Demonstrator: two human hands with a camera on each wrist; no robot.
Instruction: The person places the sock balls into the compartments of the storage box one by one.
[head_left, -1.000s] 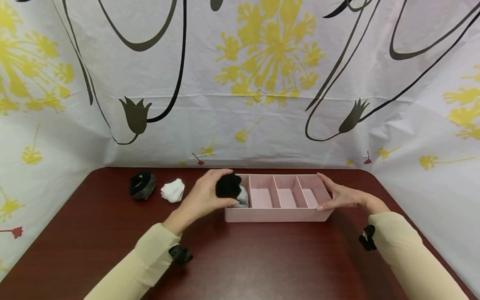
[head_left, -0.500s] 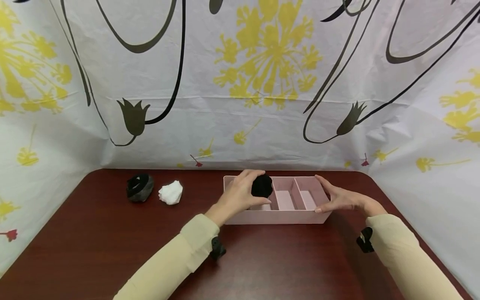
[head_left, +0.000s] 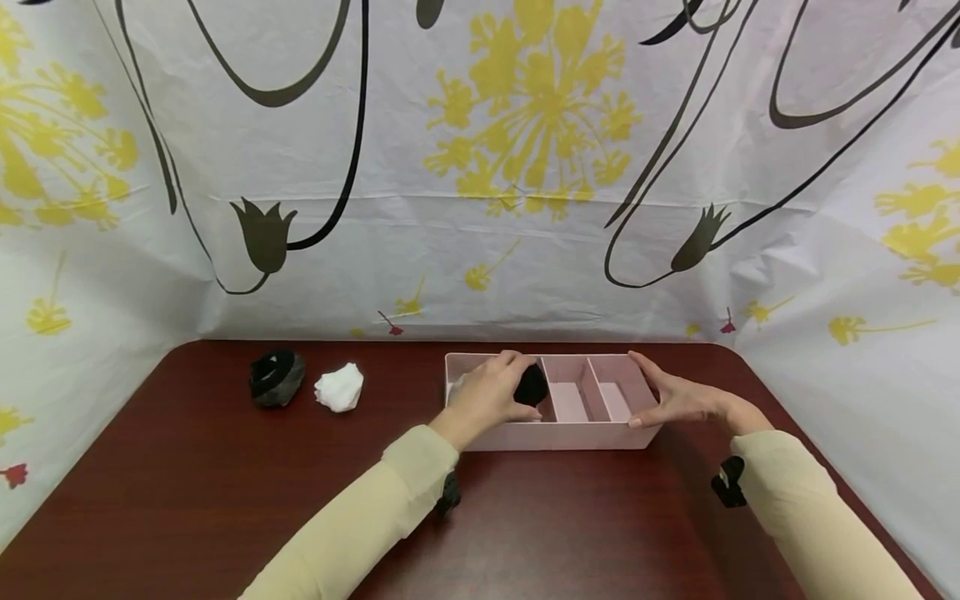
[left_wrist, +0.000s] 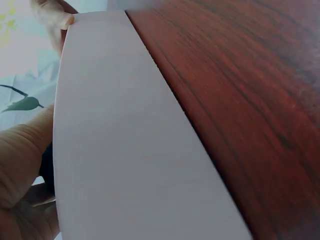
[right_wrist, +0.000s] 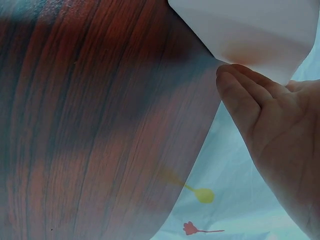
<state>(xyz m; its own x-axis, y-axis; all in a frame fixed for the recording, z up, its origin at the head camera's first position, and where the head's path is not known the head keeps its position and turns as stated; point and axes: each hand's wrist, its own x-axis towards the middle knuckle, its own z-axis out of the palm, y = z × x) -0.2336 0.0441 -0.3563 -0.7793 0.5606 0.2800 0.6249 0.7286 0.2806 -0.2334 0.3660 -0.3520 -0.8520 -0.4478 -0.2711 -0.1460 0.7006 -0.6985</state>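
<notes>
In the head view a pink divided organizer box (head_left: 555, 435) stands lengthwise near the table's back edge. My left hand (head_left: 491, 392) reaches over its left part and holds a balled-up black sock (head_left: 532, 386) in the second compartment from the left. A bit of light grey cloth (head_left: 455, 388) shows in the leftmost compartment, mostly covered by that hand. My right hand (head_left: 686, 398) grips the box's right end, thumb at the front corner and fingers toward the back. The left wrist view is filled by the box's front wall (left_wrist: 115, 125).
To the left on the dark red table (head_left: 187, 467) lie a white balled-up cloth (head_left: 340, 387) and a black-and-grey balled-up sock (head_left: 277, 378). The box's two right compartments hold nothing visible. A patterned white sheet (head_left: 337, 283) hangs behind the table and at both sides.
My left hand has carried the black sock rightward from over the leftmost compartment and lowered it into the second one. My right hand keeps its hold on the box's right end.
</notes>
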